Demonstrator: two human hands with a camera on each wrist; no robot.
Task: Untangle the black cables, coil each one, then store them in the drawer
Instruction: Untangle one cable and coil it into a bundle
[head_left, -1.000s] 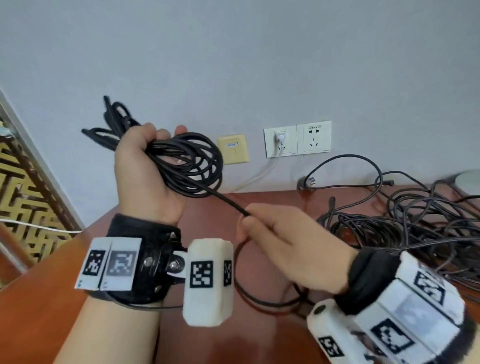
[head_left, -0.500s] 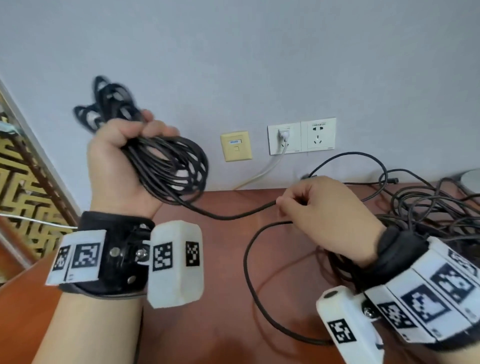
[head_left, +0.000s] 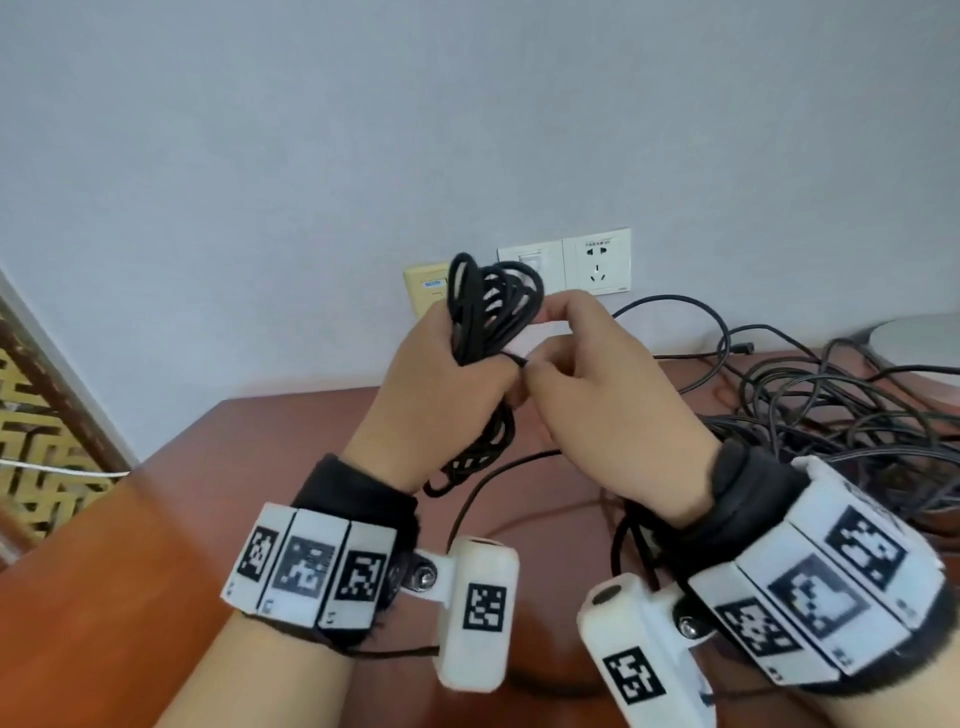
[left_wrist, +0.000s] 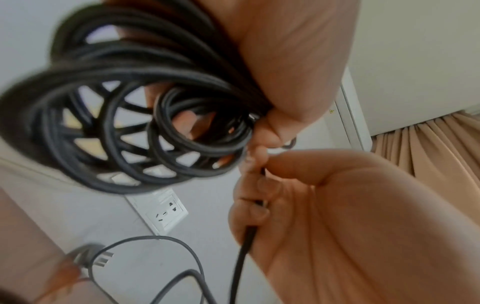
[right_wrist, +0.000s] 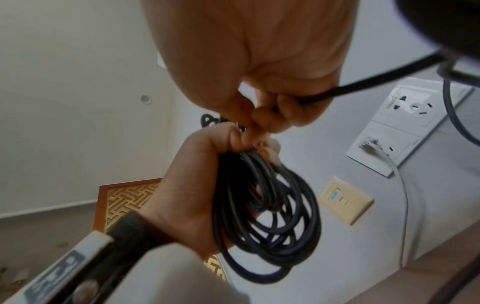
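Observation:
My left hand (head_left: 441, 374) grips a coil of black cable (head_left: 488, 306), held up in front of the wall; the loops stick out above and hang below the fist. My right hand (head_left: 566, 358) is right against it, its fingers curled round the loose strand (left_wrist: 241, 257) of the same cable beside the left thumb. The strand (right_wrist: 376, 82) runs from the right hand down towards the table. In the wrist views the coil (right_wrist: 272, 216) hangs from the left hand (right_wrist: 192, 174). A tangled pile of black cables (head_left: 831, 415) lies on the table at the right. No drawer is in view.
The red-brown table (head_left: 208, 519) stands against a grey wall with white sockets (head_left: 596, 260) and a yellow data plate (head_left: 423, 286). A gold lattice screen (head_left: 36, 431) stands at the left. A white round object (head_left: 919, 343) sits at the far right.
My left hand has carried the coil to the right, to the centre. My right hand has come up and left from the table with the strand and now meets the left hand.

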